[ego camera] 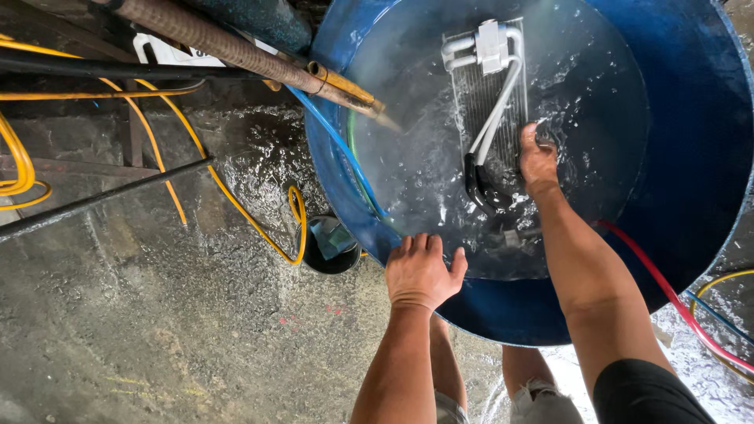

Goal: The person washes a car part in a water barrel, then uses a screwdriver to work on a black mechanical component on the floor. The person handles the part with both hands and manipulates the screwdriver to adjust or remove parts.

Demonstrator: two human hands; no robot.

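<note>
left hand (420, 271): fingers spread flat on blue tub rim (353, 212), holding nothing | right hand (538, 161): nearer, fingers closed on finned coil (487, 102) edge | coil half in water, long axis running away beyond fingers

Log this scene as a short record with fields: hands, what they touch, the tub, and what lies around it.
setting: wet concrete floor, seen from above
tub: large blue tub holding water
left hand: left hand flat on the tub's near rim
right hand: right hand in the water, gripping the finned metal coil
coil: partly under water, with silver tubes and black hoses attached
inflow: brown hose pouring water into the tub
nearby: yellow hose on the floor; small dark bucket beside the tub; red hose over the rim
</note>
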